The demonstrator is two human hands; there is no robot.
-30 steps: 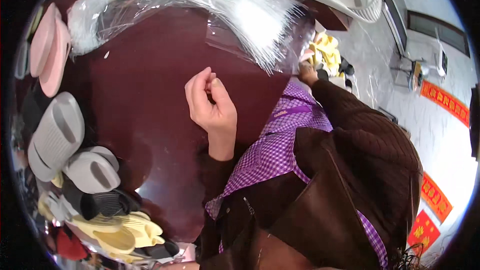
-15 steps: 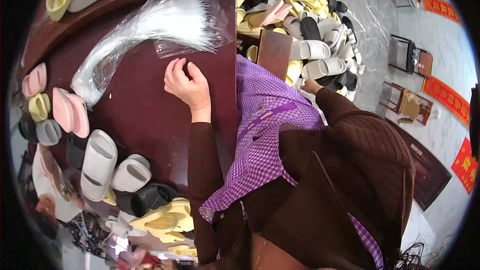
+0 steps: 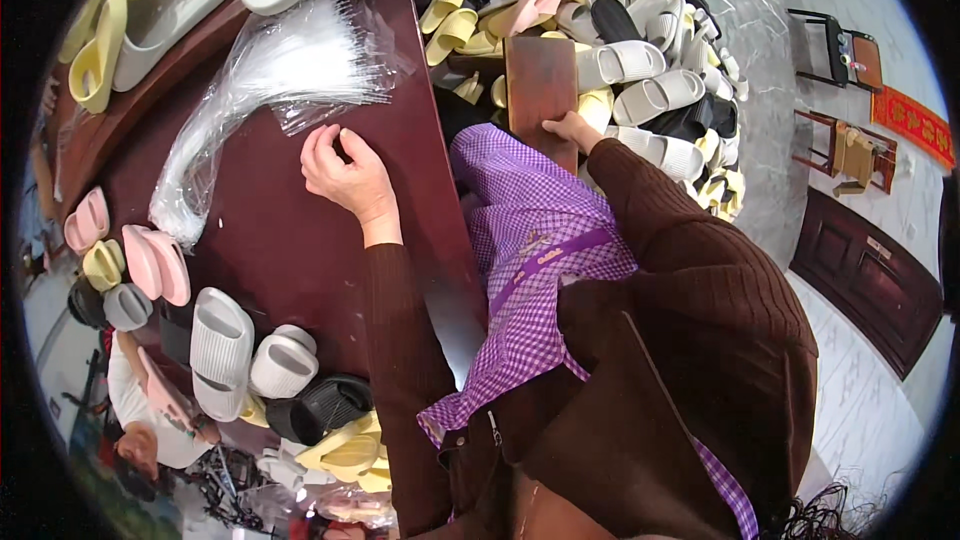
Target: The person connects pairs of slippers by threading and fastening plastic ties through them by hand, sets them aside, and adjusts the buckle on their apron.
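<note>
Over the dark red table [image 3: 300, 250], my left hand [image 3: 348, 183] holds nothing; its fingers are loosely curled, with the thumb apart. Close beyond it lies a clear plastic bag [image 3: 215, 120] with a bundle of thin white strands fanning out of its wide end. My right hand [image 3: 576, 132] grips the edge of a brown wooden board [image 3: 541, 85], which looks like a bench or stool seat. The thumb rests on top; the other fingers are partly hidden. Just past the board is a grey-white slide slipper [image 3: 622, 63]. A purple checked apron [image 3: 535, 200] covers my lap.
A heap of yellow, grey, black and pink slippers [image 3: 660, 95] covers the floor at the right. More slippers, among them a white pair [image 3: 222, 345] and a pink pair [image 3: 155, 262], line the table's left side. Large slippers [image 3: 185, 15] sit on a raised wooden ledge. Another person [image 3: 165, 410] is at the lower left.
My right hand has come back from the slipper heap to the wooden board. The view has shifted and turned somewhat. My left hand stays over the table near the plastic bag.
</note>
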